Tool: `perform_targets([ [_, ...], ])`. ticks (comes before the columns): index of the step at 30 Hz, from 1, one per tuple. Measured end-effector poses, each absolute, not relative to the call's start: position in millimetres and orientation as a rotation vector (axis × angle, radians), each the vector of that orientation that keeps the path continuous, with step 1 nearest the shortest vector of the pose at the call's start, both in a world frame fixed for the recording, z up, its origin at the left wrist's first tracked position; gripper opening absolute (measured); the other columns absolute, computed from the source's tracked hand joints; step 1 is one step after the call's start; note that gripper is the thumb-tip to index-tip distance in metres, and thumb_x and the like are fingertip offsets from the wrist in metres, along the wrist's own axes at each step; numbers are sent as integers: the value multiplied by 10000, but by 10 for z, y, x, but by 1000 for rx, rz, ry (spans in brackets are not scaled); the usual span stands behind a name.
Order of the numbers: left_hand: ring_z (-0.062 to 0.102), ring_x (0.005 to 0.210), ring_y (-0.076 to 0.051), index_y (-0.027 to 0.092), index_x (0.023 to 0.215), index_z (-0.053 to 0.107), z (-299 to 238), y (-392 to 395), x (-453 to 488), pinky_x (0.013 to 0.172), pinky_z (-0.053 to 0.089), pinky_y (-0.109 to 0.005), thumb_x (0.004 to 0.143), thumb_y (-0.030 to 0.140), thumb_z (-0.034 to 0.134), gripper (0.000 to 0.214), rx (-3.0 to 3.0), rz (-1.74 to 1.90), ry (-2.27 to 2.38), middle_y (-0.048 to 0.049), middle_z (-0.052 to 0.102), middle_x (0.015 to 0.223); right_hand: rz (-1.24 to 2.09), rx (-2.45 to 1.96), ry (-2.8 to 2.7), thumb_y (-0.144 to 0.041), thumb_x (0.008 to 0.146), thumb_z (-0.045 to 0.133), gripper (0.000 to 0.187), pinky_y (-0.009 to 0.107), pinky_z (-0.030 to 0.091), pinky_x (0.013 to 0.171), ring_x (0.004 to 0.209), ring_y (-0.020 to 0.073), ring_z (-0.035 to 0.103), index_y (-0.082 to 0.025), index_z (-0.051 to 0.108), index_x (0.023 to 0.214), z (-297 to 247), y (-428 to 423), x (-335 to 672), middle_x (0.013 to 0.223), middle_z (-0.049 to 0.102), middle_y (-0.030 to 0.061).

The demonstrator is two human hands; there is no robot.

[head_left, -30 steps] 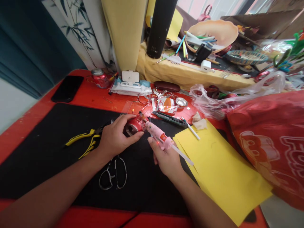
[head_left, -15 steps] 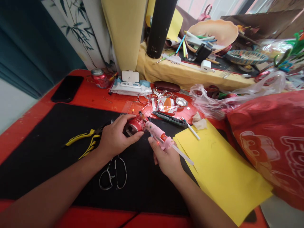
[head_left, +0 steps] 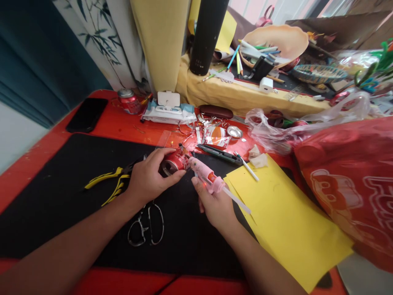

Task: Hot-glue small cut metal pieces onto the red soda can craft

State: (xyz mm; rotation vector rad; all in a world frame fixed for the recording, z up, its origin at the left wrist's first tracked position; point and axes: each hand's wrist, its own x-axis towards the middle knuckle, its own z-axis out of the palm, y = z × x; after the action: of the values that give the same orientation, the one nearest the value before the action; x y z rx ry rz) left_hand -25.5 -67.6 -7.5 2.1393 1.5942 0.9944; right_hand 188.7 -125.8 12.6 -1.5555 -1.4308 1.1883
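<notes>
My left hand (head_left: 150,176) is closed around a small red can (head_left: 172,164), which lies tilted with one end facing me. In my right hand (head_left: 215,203) is a pink hot glue gun (head_left: 202,172), its nozzle end up against the can's right side. A clear glue stick (head_left: 236,200) sticks out of the gun's back, and a small red light glows near my thumb. Whether the nozzle touches the can, I cannot tell. Yellow-handled pliers (head_left: 118,180) lie just left of my left hand. Below it rest eyeglasses (head_left: 146,229) on the black mat (head_left: 190,246).
Yellow paper sheets (head_left: 285,221) lie right of my right hand, beside a red bag (head_left: 346,176). Beyond the mat are a utility knife (head_left: 219,154), a white pen (head_left: 250,169), cut can pieces (head_left: 215,136), wet wipes (head_left: 170,112), another red can (head_left: 129,102) and a phone (head_left: 87,114).
</notes>
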Motion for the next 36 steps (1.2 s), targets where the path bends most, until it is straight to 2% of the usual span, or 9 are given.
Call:
perform_targets([
  [4,814,1129,-320,268,1334,681,-73,-675,-256,949,644,-431,923,610,750,539,2135,989,1598,-96,817,1316,1192,-1561,-1428,-608,1061,644,490,240,389,422,379,140,497,-182,875,1131,125,-1259,1883,434,505,-59],
  [16,809,1160,-331,261,1338,687,-83,-674,-265,977,644,-436,926,597,756,536,2139,994,1586,-94,811,1333,1207,-1557,-1403,-585,1062,649,468,231,386,413,384,139,512,-186,875,1157,141,-1260,1878,435,509,-59],
  [20,806,1170,-330,263,1339,686,-83,-671,-270,992,640,-438,929,597,750,532,2141,993,1586,-95,812,1334,1200,-1564,-1420,-606,1063,638,504,233,391,412,381,145,513,-184,859,1227,138,-1258,1879,437,516,-61],
  [27,803,1176,-330,276,1334,687,-76,-667,-262,995,640,-438,930,606,740,524,2124,999,1579,-90,813,1336,1203,-1584,-1406,-659,1042,645,495,261,414,429,385,160,518,-215,863,1018,144,-1258,1877,435,501,-45],
  [32,803,1160,-328,268,1336,688,-79,-667,-268,995,638,-439,935,608,730,527,2115,1002,1575,-91,811,1327,1220,-1561,-1403,-607,1066,633,499,243,423,436,389,153,526,-183,853,1207,124,-1261,1888,443,511,-60],
  [36,801,1150,-331,257,1341,688,-74,-666,-273,1001,635,-450,942,627,719,545,2099,999,1560,-101,808,1331,1245,-1555,-1372,-620,1067,638,490,241,429,443,395,149,528,-190,851,1166,90,-1261,1894,444,510,-63],
])
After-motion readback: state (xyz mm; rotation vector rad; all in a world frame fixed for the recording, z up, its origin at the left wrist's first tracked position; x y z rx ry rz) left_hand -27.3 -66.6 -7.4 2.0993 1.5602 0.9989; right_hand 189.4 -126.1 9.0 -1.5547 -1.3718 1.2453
